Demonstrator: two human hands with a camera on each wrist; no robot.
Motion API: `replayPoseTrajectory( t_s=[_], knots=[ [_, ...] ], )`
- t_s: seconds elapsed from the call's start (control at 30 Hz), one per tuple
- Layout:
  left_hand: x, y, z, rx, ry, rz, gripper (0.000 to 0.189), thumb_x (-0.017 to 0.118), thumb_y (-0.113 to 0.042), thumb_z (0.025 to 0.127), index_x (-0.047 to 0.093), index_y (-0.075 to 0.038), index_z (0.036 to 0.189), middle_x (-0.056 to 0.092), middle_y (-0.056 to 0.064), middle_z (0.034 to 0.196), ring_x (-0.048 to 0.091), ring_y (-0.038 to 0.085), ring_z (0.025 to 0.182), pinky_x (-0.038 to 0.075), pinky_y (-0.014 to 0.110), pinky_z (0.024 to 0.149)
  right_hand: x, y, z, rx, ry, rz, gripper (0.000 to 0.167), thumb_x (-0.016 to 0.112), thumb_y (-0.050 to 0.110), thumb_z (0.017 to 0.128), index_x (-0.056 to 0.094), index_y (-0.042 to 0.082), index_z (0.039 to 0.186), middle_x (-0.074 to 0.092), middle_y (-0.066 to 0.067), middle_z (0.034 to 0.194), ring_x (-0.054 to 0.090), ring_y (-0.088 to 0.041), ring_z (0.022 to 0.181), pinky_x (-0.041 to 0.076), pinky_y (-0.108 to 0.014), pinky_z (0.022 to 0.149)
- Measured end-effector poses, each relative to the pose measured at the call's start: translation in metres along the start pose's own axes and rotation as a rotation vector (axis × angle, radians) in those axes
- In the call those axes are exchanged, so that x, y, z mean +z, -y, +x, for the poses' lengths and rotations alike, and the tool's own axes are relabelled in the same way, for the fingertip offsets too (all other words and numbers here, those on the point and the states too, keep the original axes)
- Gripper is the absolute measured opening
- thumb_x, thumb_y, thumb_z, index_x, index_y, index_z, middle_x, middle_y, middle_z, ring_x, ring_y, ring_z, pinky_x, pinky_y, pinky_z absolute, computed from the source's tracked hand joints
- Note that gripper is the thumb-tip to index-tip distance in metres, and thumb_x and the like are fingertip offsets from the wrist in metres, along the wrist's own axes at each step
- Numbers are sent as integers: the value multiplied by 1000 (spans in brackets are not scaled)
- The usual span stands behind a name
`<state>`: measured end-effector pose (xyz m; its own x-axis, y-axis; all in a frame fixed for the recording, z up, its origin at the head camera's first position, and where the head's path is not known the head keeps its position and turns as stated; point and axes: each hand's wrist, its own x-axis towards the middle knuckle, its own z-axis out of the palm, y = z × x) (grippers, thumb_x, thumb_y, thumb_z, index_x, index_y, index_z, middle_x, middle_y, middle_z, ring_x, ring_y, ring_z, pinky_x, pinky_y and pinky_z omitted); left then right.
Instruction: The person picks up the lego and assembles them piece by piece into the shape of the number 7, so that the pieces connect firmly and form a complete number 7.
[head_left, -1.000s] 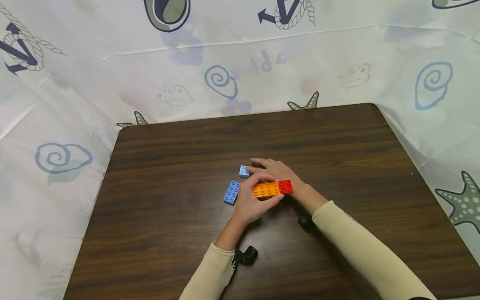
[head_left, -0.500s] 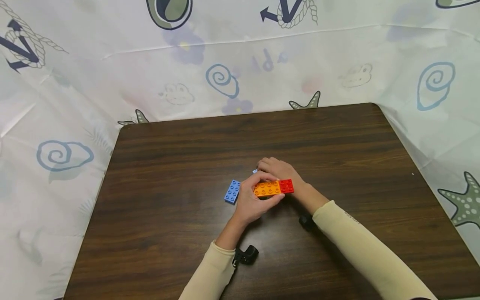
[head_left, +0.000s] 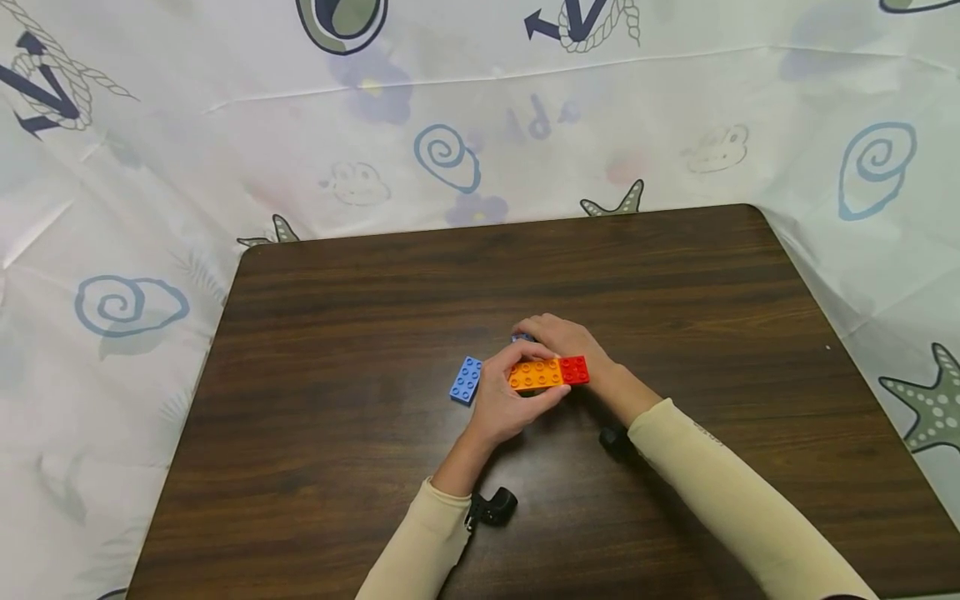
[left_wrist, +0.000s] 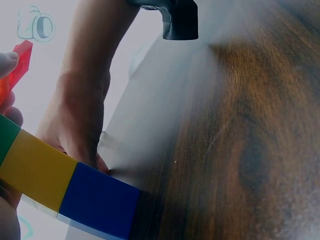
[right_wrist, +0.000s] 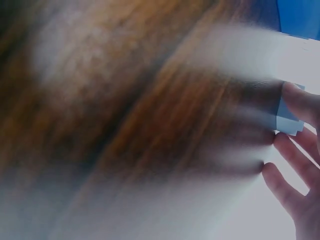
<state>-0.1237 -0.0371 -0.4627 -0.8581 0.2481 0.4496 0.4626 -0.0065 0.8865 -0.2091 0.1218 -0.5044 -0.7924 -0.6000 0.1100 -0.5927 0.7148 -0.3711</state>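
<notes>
My left hand (head_left: 498, 400) grips a built block structure. Its top shows an orange brick (head_left: 536, 375) with a red brick (head_left: 575, 370) at the right end. Below, in the left wrist view, run a green block (left_wrist: 7, 135), a yellow block (left_wrist: 42, 167) and a dark blue block (left_wrist: 100, 200); whether the last touches the table cannot be told. Behind the structure, my right hand (head_left: 566, 340) pinches a small light blue brick (right_wrist: 289, 117) between thumb and fingers, low at the table. In the head view the fingers mostly cover that brick.
A longer blue brick (head_left: 465, 380) lies on the dark wooden table (head_left: 337, 417), just left of my left hand. A blue surface (right_wrist: 302, 17) shows at the right wrist view's upper corner. A patterned white sheet (head_left: 525, 150) hangs behind the table.
My right fingers, outstretched over the small light blue brick a second ago, have closed on it and drawn it slightly right. The left hand keeps its hold on the structure, nearly still.
</notes>
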Motion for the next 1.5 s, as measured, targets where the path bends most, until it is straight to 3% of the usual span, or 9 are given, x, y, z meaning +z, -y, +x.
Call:
replayPoseTrajectory(
  t_s=[0.17, 0.33, 0.5, 0.7, 0.97, 1.23, 1.37, 1.5],
  knots=[
    [0, -3, 1, 5, -5, 3, 38, 84, 5, 70, 64, 0, 102, 66, 12, 96, 58, 19, 84, 45, 30, 74, -2, -1, 0, -33, 40, -13, 60, 75, 38, 79, 60, 15, 132, 63, -5, 121, 56, -25, 107, 49, -39, 93],
    [1, 1, 0, 9, -3, -1, 39, 84, 4, 70, 65, 0, 104, 67, 12, 98, 58, 20, 85, 45, 29, 75, -8, 0, -3, 9, 94, 66, 66, 74, 38, 81, 54, 14, 140, 56, -9, 130, 53, -27, 116, 45, -44, 99],
    [3, 23, -3, -8, -5, -8, 41, 86, -1, 71, 66, -7, 106, 67, 5, 99, 59, 20, 87, 46, 31, 75, -14, 2, -11, 74, 113, 136, 66, 72, 37, 84, 52, 16, 142, 54, -7, 135, 51, -26, 121, 44, -47, 100],
    [2, 36, -4, 22, -2, -9, 41, 87, -10, 72, 66, -14, 107, 67, 0, 100, 60, 19, 88, 47, 32, 75, -16, 4, -13, 58, 103, 129, 62, 72, 36, 84, 56, 13, 139, 57, -7, 132, 52, -27, 119, 44, -48, 99],
    [1, 5, 1, 43, 5, -1, 39, 83, 5, 70, 63, 0, 104, 67, 11, 99, 60, 20, 90, 45, 32, 78, -11, 9, 2, -157, 70, 23, 64, 66, 39, 87, 51, 11, 143, 47, -14, 144, 42, -35, 130, 39, -56, 101],
    [-1, 2, 0, 27, 16, -12, 39, 83, 6, 70, 64, 2, 104, 67, 13, 99, 59, 20, 90, 45, 32, 81, -3, 16, 18, -426, 63, 38, 64, 51, 51, 95, 44, 16, 148, 38, -9, 154, 36, -34, 138, 27, -57, 109],
    [-2, 2, -1, 26, 12, -8, 38, 83, 6, 70, 64, 2, 103, 67, 13, 99, 59, 21, 91, 45, 33, 83, -3, 18, 19, -469, 65, 111, 63, 44, 55, 97, 50, 14, 144, 41, -11, 151, 36, -37, 136, 26, -59, 108],
    [-2, 2, 0, 35, 17, 5, 39, 84, 5, 69, 64, 2, 103, 66, 13, 99, 59, 21, 89, 45, 34, 82, 5, 12, 19, -444, 66, 170, 56, 45, 52, 97, 59, 14, 136, 47, -12, 146, 39, -38, 133, 24, -58, 108]
  ],
)
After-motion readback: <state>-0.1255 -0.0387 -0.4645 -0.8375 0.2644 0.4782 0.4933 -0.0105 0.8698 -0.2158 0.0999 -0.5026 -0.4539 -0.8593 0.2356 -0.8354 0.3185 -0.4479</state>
